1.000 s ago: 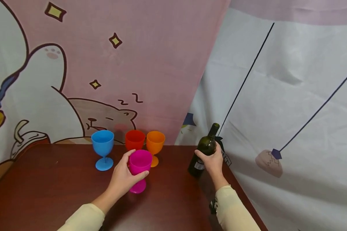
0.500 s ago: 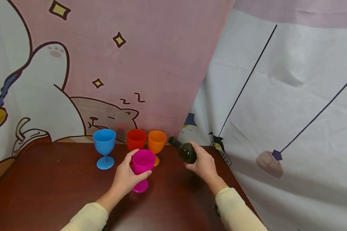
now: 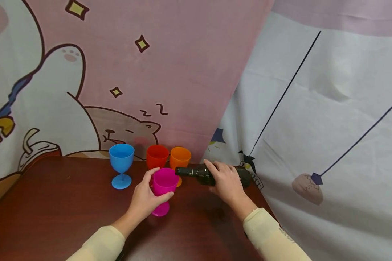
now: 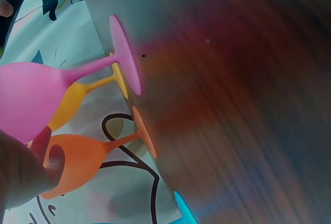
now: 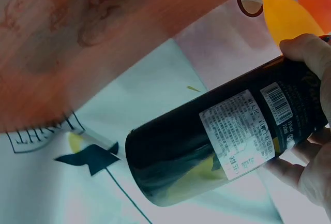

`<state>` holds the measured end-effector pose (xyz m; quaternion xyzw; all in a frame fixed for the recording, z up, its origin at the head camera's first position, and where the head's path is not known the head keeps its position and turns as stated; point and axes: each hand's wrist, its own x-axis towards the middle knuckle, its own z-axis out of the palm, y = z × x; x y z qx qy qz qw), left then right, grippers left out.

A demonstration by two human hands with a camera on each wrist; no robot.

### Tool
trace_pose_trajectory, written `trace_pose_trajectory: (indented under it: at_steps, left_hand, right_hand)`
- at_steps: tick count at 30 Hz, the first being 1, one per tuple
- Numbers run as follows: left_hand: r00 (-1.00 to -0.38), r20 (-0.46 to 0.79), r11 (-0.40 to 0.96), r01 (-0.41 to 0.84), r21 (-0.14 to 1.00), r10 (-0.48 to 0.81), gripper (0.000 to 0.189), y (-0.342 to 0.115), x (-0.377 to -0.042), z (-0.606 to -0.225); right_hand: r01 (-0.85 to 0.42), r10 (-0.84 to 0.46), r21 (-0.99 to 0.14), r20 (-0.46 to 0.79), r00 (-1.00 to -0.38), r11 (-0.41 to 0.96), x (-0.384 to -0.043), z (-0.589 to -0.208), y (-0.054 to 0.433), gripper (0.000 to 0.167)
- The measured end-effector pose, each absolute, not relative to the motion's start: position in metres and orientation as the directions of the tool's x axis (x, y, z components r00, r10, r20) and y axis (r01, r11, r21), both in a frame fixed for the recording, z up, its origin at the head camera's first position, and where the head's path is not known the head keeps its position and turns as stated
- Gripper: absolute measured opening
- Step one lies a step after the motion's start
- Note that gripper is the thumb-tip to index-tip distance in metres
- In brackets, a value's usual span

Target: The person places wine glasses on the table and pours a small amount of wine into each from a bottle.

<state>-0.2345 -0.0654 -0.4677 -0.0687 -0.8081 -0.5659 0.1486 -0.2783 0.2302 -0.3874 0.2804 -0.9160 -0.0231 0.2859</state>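
My left hand (image 3: 143, 197) grips the bowl of an upright magenta goblet (image 3: 164, 183), thumb on the near side and fingers on the far side. In the left wrist view the pink goblet (image 4: 31, 97) shows its stem and round foot at the tabletop. My right hand (image 3: 228, 183) wraps around a dark green wine bottle (image 3: 203, 175), tipped almost level with its neck pointing left. The bottle's mouth is right at the goblet's right rim. In the right wrist view the bottle (image 5: 170, 146) shows its base and a white printed label (image 5: 239, 133).
Behind stand a blue goblet (image 3: 121, 159), a red goblet (image 3: 156, 156) and an orange goblet (image 3: 180, 157), partly covered by the magenta one and the bottle neck. They are on a dark brown table (image 3: 68, 217). A printed cloth (image 3: 196, 72) hangs behind and to the right.
My right hand has lifted the bottle from nearly upright at the right, tilted it over and brought its neck left to the magenta goblet. The left hand keeps its grip; the view has shifted slightly.
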Motion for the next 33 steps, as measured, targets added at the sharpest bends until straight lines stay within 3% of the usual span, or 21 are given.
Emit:
trace_pose_trajectory:
  at_steps: [15,23,33]
  left_hand:
    - [-0.950,0.306,0.343,0.268,0.900,-0.060,0.097,-0.066,-0.235,-0.472]
    - [-0.943,0.326,0.355,0.286,0.890,-0.059,0.097,-0.067,-0.235,-0.473]
    - [-0.934,0.353,0.354,0.313,0.881,-0.053,0.096,-0.065,-0.236,-0.474]
  right_hand:
    - [-0.464,-0.625,0.421,0.472,-0.622,0.780,-0.276,-0.372,0.219,0.092]
    - [-0.443,-0.644,0.474,0.464,-0.608,0.760,-0.273,-0.362,0.212,0.083]
    - [-0.430,-0.621,0.463,0.439,-0.649,0.775,-0.269,-0.357,0.212,0.081]
